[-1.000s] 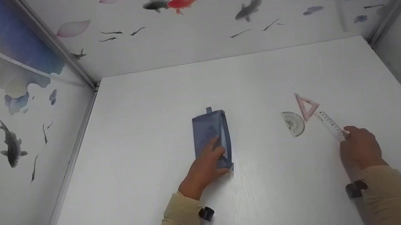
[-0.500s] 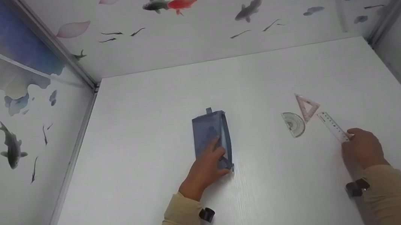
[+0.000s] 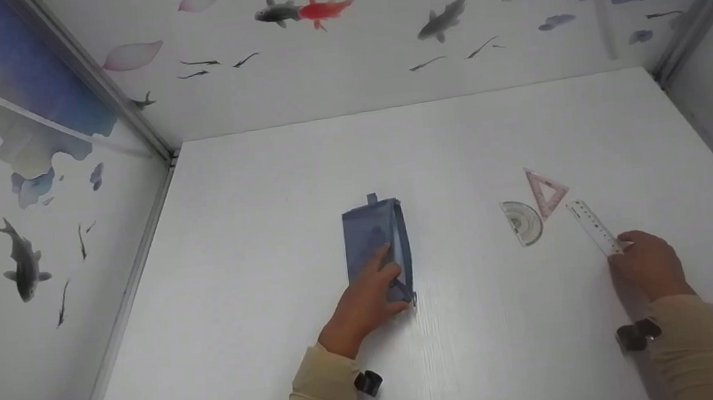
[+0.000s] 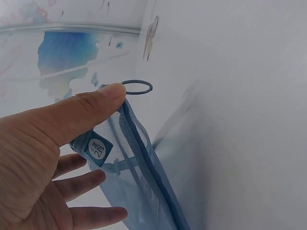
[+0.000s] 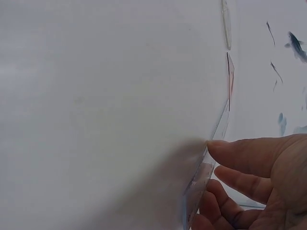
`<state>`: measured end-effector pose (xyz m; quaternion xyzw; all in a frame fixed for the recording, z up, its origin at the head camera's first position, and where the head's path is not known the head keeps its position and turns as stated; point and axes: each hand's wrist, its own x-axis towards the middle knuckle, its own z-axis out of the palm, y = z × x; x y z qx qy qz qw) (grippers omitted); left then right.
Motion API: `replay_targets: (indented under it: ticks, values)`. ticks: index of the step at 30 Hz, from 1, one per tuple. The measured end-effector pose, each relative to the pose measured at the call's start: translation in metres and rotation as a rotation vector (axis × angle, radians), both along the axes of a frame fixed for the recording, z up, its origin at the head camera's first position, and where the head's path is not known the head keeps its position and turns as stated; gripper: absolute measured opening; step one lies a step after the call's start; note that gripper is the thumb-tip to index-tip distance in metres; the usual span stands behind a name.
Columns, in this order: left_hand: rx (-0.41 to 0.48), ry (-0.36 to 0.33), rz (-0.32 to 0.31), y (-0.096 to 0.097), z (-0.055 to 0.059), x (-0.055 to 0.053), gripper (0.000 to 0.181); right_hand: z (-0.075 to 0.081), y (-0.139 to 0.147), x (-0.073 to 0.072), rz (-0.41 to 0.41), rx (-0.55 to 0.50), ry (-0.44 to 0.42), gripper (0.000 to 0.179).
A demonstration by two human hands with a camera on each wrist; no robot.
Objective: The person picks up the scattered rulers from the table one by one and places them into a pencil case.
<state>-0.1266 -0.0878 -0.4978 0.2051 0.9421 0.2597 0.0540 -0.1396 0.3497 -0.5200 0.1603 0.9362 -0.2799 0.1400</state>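
Dim, greyish light fills the head view, with pale sheen on the tabletop [image 3: 472,328] right of the pouch [image 3: 364,229]. The right hand [image 3: 651,264] casts a soft shadow toward the pouch. The left wrist view shows the pouch's shadow, soft-edged.

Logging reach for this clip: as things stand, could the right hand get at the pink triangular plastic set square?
Probably yes, though the right hand is occupied, pinching the clear straight plastic ruler. The set square lies just beyond the ruler's far end, with nothing covering it.
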Motion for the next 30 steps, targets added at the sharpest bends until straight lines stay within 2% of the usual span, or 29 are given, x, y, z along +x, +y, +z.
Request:
replay_targets:
  ticks: [18, 30]
  values:
    - [-0.004, -0.006, 0.001, 0.001, 0.001, 0.0, 0.041, -0.007, 0.006, 0.007, -0.015, -0.093, 0.072, 0.053]
    - [0.006, -0.025, 0.001, 0.001, -0.002, -0.001, 0.04, -0.01, 0.007, 0.006, -0.045, -0.132, 0.074, 0.054]
